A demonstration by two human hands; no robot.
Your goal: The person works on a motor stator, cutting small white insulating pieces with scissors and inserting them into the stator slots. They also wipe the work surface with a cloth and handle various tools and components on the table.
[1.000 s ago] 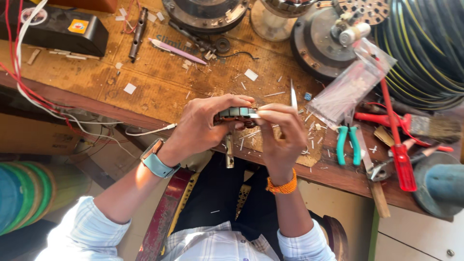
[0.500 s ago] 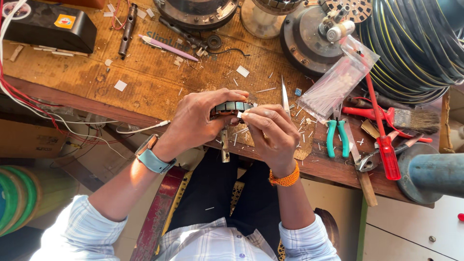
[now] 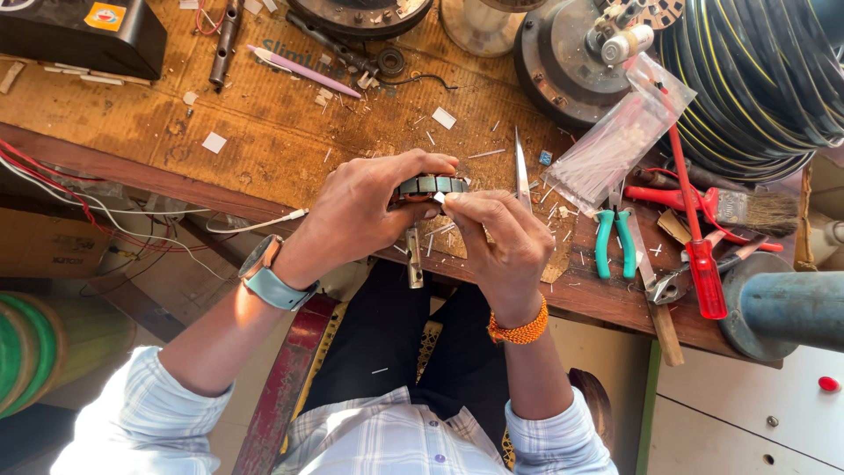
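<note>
Strong warm daylight is falling across the wooden workbench point(image 3: 264, 132), leaving its top bright and evenly lit. Below the workbench's front edge the space is lying in deep shadow, though a sunlit patch is glaring on the checked sleeve point(image 3: 132, 422) there. The clear plastic bag point(image 3: 615, 145) on the workbench is catching a pale sheen. Everything is staying sharp, with no motion blur, and straight lines are bending slightly toward the frame edges

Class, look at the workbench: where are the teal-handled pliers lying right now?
In the head view, the teal-handled pliers lie on the bench just right of the right hand, below the clear plastic bag and left of the red screwdriver.
</note>
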